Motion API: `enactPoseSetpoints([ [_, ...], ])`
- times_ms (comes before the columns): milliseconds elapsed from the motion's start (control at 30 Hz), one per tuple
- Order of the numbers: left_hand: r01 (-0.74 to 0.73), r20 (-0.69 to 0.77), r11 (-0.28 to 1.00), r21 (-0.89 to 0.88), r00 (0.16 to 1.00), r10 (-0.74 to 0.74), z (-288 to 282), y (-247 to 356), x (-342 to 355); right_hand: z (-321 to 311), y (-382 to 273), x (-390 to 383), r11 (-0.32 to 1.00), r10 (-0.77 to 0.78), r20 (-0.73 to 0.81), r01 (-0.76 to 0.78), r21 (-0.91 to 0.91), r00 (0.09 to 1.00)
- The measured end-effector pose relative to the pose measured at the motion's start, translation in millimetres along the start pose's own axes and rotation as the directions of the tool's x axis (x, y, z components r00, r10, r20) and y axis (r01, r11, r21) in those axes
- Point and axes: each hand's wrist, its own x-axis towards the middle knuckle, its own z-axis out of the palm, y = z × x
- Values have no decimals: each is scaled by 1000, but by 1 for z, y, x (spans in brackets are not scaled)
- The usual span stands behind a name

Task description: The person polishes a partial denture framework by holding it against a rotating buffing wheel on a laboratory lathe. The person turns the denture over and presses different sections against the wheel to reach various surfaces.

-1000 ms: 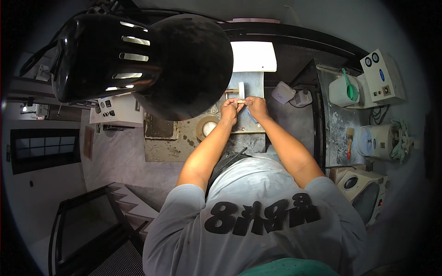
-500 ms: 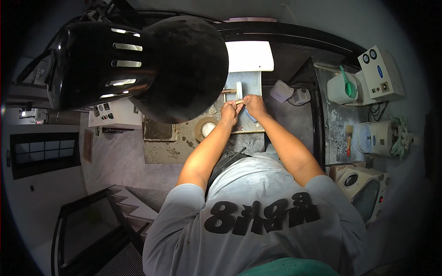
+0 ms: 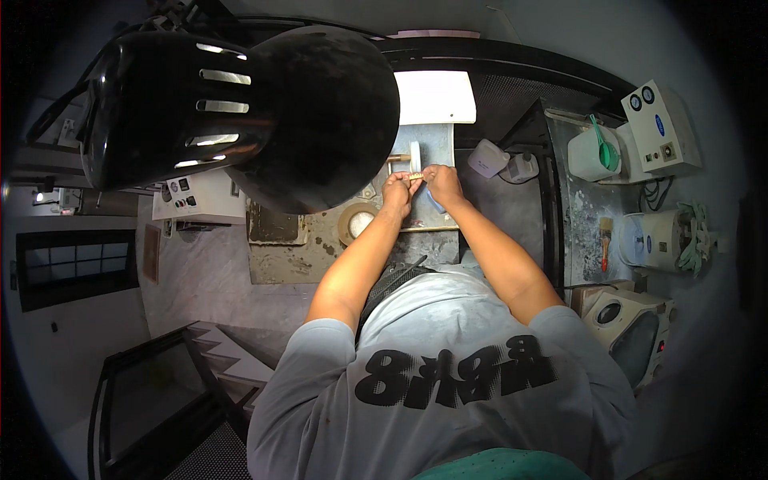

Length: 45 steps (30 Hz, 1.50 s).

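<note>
Both hands meet over the bench beneath the lamp. My left hand [image 3: 397, 193] is closed, pinching a small yellowish dental cast [image 3: 415, 176] with a row of tooth-like bumps. Against the cast's right end, the fingers of my right hand [image 3: 442, 186] are also closed; whether they hold a small tool as well is too small to tell. Just beyond the hands stands a pale upright wheel [image 3: 415, 154], with a brown bar [image 3: 398, 158] to its left. Something blue [image 3: 436, 202] lies partly hidden beside my right hand.
A large black lamp [image 3: 320, 120] hangs over the left of the bench. A round brown ring [image 3: 346, 226] with a white middle sits by my left forearm. To the right are white jugs [image 3: 489, 159], a tub [image 3: 588, 156] with a green scoop, a brush [image 3: 606, 240] and machines.
Both hands stay at the same spot with the dental cast between them. The view has shifted only slightly.
</note>
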Motion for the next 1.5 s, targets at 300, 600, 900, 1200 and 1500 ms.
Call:
enactPoseSetpoints([
  [300,75,-36,992,-101,996,-79,4,-5,0,-4,2,2,999,20,5,-19,-49,1000],
  [600,155,-70,986,-60,985,-159,-4,-7,12,-4,-5,8,988,149,80,-144,-56,986],
  [900,202,-75,977,-71,975,-207,-4,1,10,3,2,11,935,322,184,-342,95,929],
  [1200,246,-69,965,-90,965,-253,4,21,-7,-2,-11,14,952,290,169,-302,47,942],
  [1500,-220,512,974,51,844,164,37,153,-188,-114,-155,-68,840,-334,-9,301,452,943],
])
